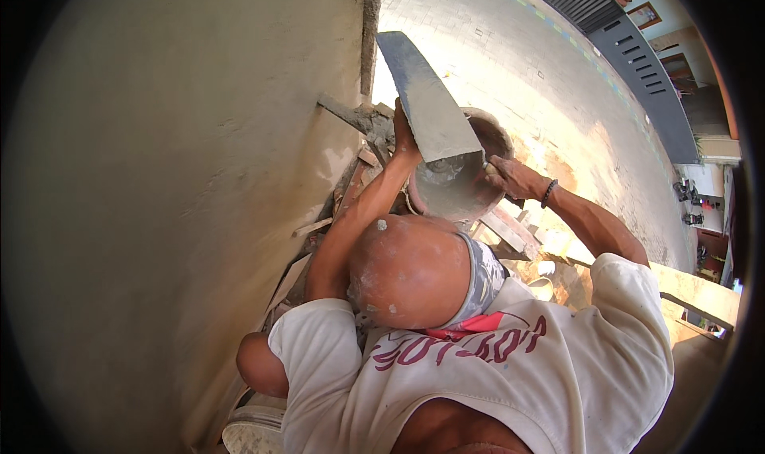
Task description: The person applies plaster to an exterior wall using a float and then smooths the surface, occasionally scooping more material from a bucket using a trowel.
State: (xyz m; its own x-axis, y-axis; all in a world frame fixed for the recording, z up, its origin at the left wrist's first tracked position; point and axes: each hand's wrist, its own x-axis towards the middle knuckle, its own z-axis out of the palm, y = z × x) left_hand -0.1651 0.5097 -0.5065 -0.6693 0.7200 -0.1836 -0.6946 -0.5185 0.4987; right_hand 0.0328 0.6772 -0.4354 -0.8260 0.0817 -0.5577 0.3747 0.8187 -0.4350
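Observation:
My left hand [406,133] is closed on the long flat plastering board [434,103], partly hidden behind its left edge. The board is tilted above the bucket, its face smeared grey with a darker bluish strip along one side. Under its lower end stands a round bucket [500,130] with wet grey mortar [453,185] inside. At the bucket's right rim my right hand [516,178] is closed around a pale handle [490,169], which looks like a trowel's; its blade cannot be made out. A dark beaded bracelet [549,193] is on my right wrist.
A plastered wall [159,175] rises close on my left. Mortar-crusted wooden pieces [351,118] and planks [510,229] lie around the bucket. A white pail [253,428] stands at lower left. Beyond lie sunlit paving [550,95] and a dark gate [637,64].

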